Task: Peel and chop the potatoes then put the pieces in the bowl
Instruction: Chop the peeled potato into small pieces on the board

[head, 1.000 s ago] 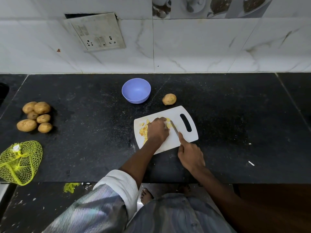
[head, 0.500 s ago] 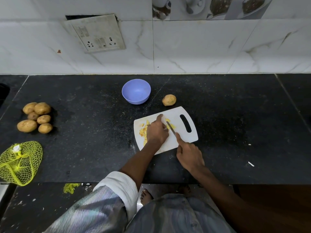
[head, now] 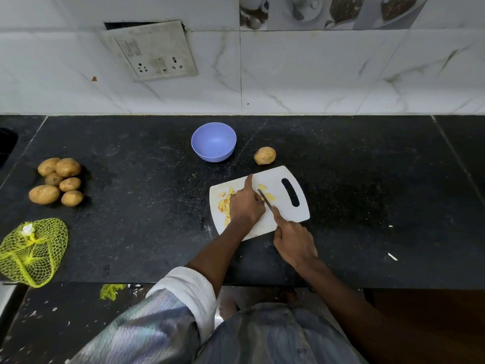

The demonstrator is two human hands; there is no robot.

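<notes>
The right hand [head: 294,244] grips a knife [head: 264,199] angled far-left across the chopping board [head: 301,214], its blade just right of the left hand [head: 245,206], whose curled fingers pin a potato piece [head: 262,198].

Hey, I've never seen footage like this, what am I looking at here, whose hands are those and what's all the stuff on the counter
There is no machine here: a person wears a camera on the head, so this single view looks down at their own two arms. On the black counter lies a white cutting board with yellow potato pieces. The left hand rests over the potato being cut, index finger stretched out; what the other fingers do is hidden. The right hand grips a knife whose blade points at the pieces. Behind the board stand an empty purple bowl and one whole potato. Far left are a pile of potatoes and a yellow net bag.
</notes>
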